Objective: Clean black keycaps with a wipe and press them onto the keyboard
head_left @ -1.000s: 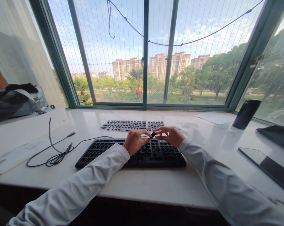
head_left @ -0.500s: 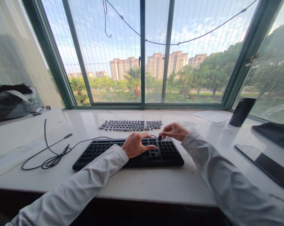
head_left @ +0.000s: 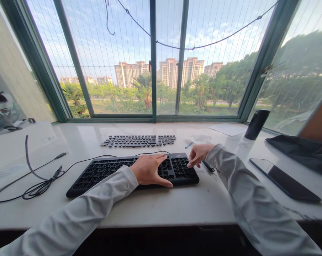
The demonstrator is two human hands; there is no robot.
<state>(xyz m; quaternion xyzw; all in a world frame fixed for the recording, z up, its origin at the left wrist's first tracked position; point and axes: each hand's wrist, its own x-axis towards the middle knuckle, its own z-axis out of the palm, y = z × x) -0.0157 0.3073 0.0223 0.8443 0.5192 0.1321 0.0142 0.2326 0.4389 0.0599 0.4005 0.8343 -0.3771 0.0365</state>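
A black keyboard [head_left: 96,173] lies on the white desk, its key area showing dark squares with pale outlines. My left hand [head_left: 148,170] rests across its middle with the thumb spread toward the front edge and the fingers stretched toward the back edge. At the number pad on the right end, my right hand [head_left: 197,156] is closed in a pinch, fingertips down at the keys. Whatever sits between those fingertips is hidden. Behind the keyboard, loose black keycaps [head_left: 138,141] are laid out in rows like a keyboard layout.
A coiled black cable [head_left: 43,186] lies at left. Beside my right hand is a thin dark tool [head_left: 208,166]; a small blue item [head_left: 189,145] lies behind it. A phone [head_left: 285,179], a black cylinder [head_left: 257,124], paper [head_left: 227,129] and dark cloth [head_left: 299,153] are at right.
My right hand has come down and forward from the keyboard's back edge to the number pad's right side; the small black piece at its fingertips no longer shows. The view has swung right.
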